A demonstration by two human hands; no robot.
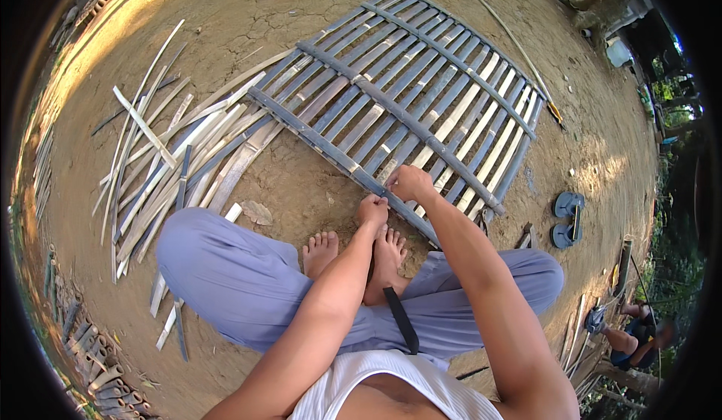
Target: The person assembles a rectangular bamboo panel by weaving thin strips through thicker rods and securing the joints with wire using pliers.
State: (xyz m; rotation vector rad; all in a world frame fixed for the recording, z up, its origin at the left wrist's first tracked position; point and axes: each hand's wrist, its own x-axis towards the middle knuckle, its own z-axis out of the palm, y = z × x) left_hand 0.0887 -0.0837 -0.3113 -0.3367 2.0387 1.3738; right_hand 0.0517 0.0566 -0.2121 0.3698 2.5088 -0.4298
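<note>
A bamboo slat panel (444, 130) lies on the ground in front of me, its slats crossed by several thicker poles. Both hands meet at its near rail (323, 145). My left hand (371, 213) is closed, fingertips pinched together against the rail's near side. Just beyond it, my right hand (411, 184) is curled closed at the rail, by the slat ends. Whatever thin thing lies between the fingers is too small to make out. My bare feet (389, 254) are just under the rail, between my bent knees.
Loose split bamboo strips (188, 157) are heaped on the left. Dark sandals (568, 219) sit at the right, and a long thin stick (519, 48) lies beyond the panel. Cut bamboo tubes (105, 379) are piled at lower left. Another person (639, 337) is at the far right.
</note>
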